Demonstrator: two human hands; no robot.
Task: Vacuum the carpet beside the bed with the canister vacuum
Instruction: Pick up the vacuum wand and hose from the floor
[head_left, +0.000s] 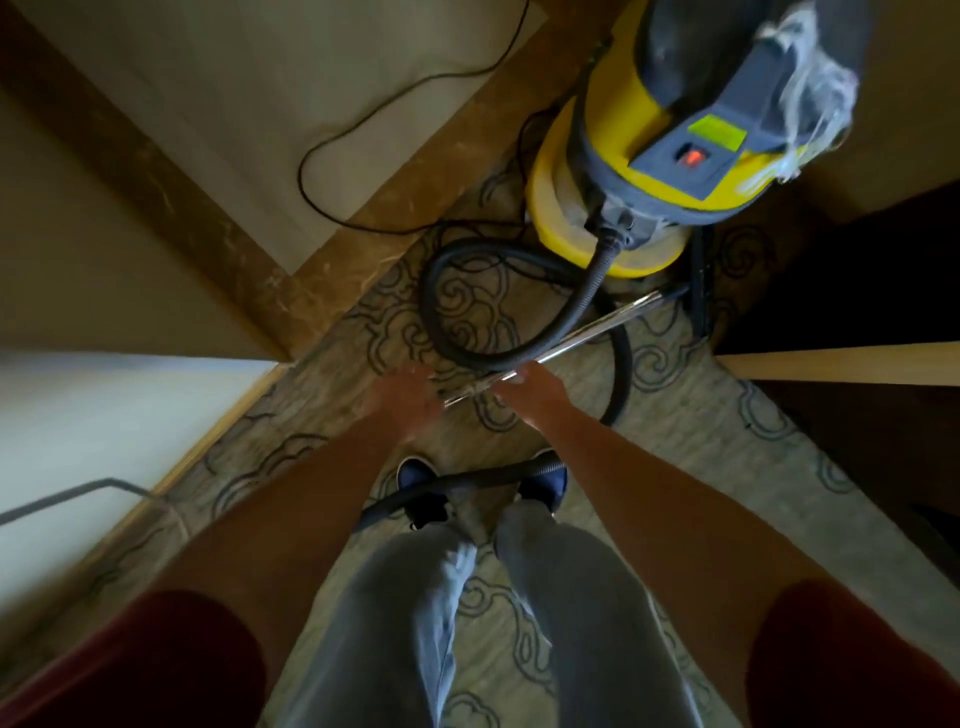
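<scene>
A yellow canister vacuum with a grey top stands on the patterned carpet ahead of me. Its black hose loops over the carpet and passes in front of my shoes. The shiny metal wand slants from the canister's base down toward my hands. My right hand grips the wand near its lower end. My left hand is blurred, with fingers spread, just left of the wand's end and not clearly touching it.
A black power cord snakes over the pale tile floor and brown marble border at the upper left. A white surface with a wooden edge lies to my left. Dark furniture and a pale wooden edge stand to the right.
</scene>
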